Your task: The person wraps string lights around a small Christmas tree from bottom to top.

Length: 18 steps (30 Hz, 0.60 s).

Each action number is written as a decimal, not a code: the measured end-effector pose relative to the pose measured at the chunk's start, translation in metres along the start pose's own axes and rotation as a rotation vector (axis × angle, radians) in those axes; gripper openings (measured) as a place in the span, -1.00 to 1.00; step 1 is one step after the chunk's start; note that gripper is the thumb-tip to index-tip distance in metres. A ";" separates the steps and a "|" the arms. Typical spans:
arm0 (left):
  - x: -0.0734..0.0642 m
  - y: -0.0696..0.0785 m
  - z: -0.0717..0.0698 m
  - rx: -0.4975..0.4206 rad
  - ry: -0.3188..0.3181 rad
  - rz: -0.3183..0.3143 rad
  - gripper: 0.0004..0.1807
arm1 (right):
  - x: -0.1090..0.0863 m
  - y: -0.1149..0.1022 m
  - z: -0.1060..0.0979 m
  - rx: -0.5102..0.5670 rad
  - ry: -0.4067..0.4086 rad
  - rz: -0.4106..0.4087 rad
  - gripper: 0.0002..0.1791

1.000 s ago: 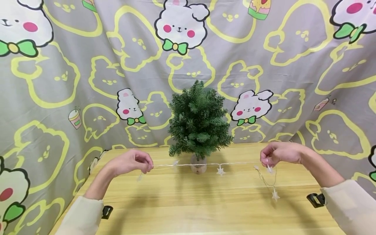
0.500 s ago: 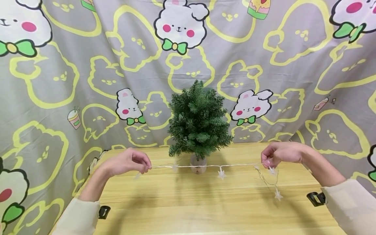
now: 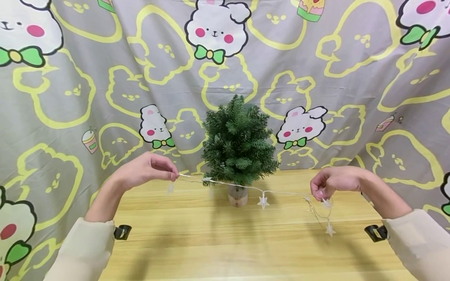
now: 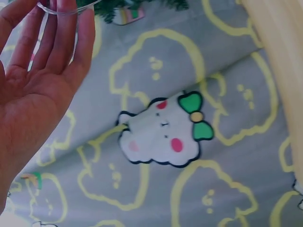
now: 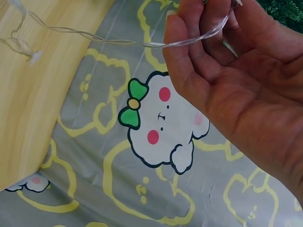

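Observation:
A string of star lights stretches between both hands in front of a small green Christmas tree. My left hand pinches the wire on the left, at about the height of the lowest branches, and a star dangles just below its fingers. My right hand pinches the wire lower down on the right. Loose wire with several stars hangs from it above the table. In the right wrist view, the clear twisted wire runs across the curled fingers. The left wrist view shows part of the wire by the fingertips.
The tree's round wooden base stands near the back edge of the wooden table. A grey curtain printed with cartoon rabbits hangs close behind and along the sides. Black wrist straps sit at both sleeves.
My left hand has risen and moved slightly left, so the wire now slopes down to the right across the tree's lower part. My right hand stays nearly in place.

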<state>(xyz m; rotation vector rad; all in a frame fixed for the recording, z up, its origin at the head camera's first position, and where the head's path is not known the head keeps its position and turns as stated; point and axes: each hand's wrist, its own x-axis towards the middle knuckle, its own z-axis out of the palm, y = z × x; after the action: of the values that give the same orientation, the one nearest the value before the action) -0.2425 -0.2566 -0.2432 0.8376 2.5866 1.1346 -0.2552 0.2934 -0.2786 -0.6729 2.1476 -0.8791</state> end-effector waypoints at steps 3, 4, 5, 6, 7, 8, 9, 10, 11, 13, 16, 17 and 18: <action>0.005 0.012 -0.007 0.012 0.023 -0.003 -0.90 | -0.003 -0.002 0.000 0.004 -0.015 -0.001 -0.85; 0.007 0.015 -0.009 0.006 0.023 -0.005 -0.89 | -0.004 -0.002 0.000 0.005 -0.013 0.004 -0.85; 0.008 0.019 -0.010 -0.002 0.024 -0.005 -0.88 | -0.005 -0.003 0.000 0.005 -0.009 0.010 -0.83; 0.009 0.022 -0.012 -0.006 0.024 -0.008 -0.87 | -0.006 -0.004 0.000 0.007 -0.005 0.017 -0.82; 0.011 0.025 -0.013 -0.005 0.025 -0.006 -0.86 | -0.006 -0.004 0.000 0.008 -0.001 0.024 -0.80; 0.012 0.028 -0.014 -0.003 0.028 -0.004 -0.85 | -0.007 -0.005 -0.001 0.009 0.003 0.031 -0.78; 0.014 0.031 -0.014 0.000 0.030 -0.005 -0.85 | -0.007 -0.005 -0.001 0.007 0.006 0.034 -0.77; 0.015 0.034 -0.015 0.009 0.035 -0.003 -0.85 | -0.008 -0.006 -0.001 0.005 0.008 0.036 -0.77; 0.017 0.037 -0.016 0.024 0.042 0.003 -0.85 | -0.009 -0.006 -0.001 0.004 0.007 0.033 -0.79; 0.020 0.042 -0.017 0.042 0.058 0.004 -0.85 | -0.011 -0.008 -0.002 0.003 0.009 0.022 -0.83; 0.024 0.048 -0.018 0.021 0.078 0.006 -0.85 | -0.015 -0.010 -0.006 0.005 0.024 -0.007 -0.84; 0.025 0.049 -0.018 0.006 0.085 0.006 -0.84 | -0.016 -0.011 -0.007 0.007 0.034 -0.021 -0.83; 0.026 0.051 -0.018 -0.013 0.090 0.006 -0.84 | -0.018 -0.012 -0.009 0.009 0.045 -0.033 -0.82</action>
<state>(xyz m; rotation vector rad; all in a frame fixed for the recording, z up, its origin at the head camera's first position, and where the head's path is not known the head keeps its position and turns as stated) -0.2496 -0.2247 -0.1931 0.8098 2.6473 1.2158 -0.2489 0.3018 -0.2576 -0.6926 2.1770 -0.9290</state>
